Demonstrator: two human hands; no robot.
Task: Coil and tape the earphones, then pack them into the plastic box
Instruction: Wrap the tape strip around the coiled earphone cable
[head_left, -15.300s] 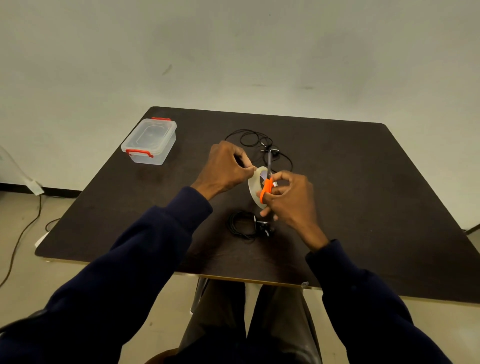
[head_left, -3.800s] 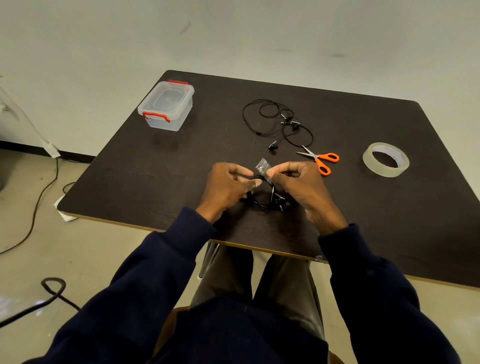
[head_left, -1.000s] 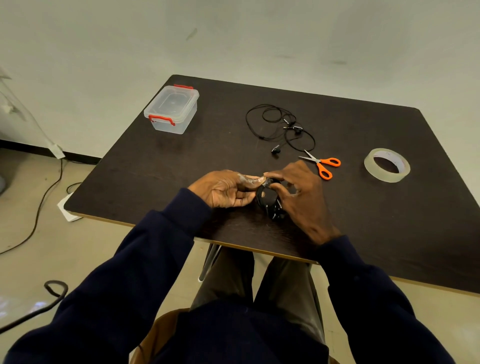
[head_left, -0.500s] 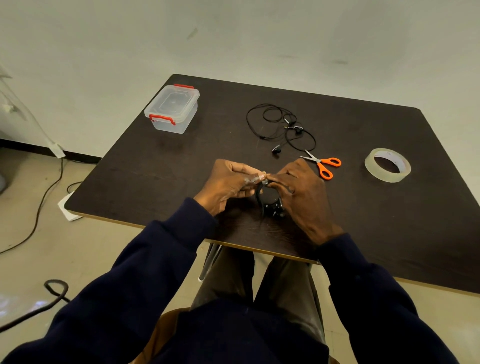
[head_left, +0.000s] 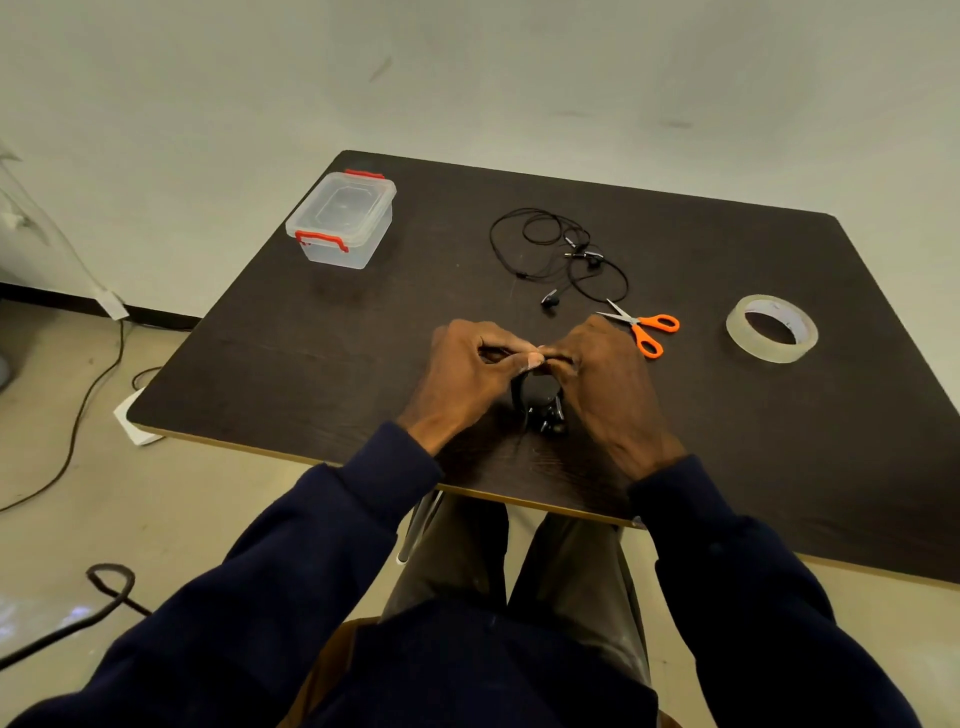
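Observation:
A small black coil of earphones (head_left: 540, 402) hangs between my two hands just above the dark table (head_left: 322, 353). My left hand (head_left: 467, 374) and my right hand (head_left: 605, 374) both pinch the top of the coil, where a piece of clear tape shows at the fingertips. A second pair of black earphones (head_left: 558, 254) lies loose and uncoiled farther back. The clear plastic box (head_left: 340, 221) with red latches stands shut at the far left of the table.
Orange-handled scissors (head_left: 647, 330) lie just right of my right hand. A roll of clear tape (head_left: 771, 327) rests at the right. Cables run across the floor to the left of the table.
Both hands have closed in over the top of the coil and lifted slightly. The fingertips now press together on the tape. Nothing else on the table has moved.

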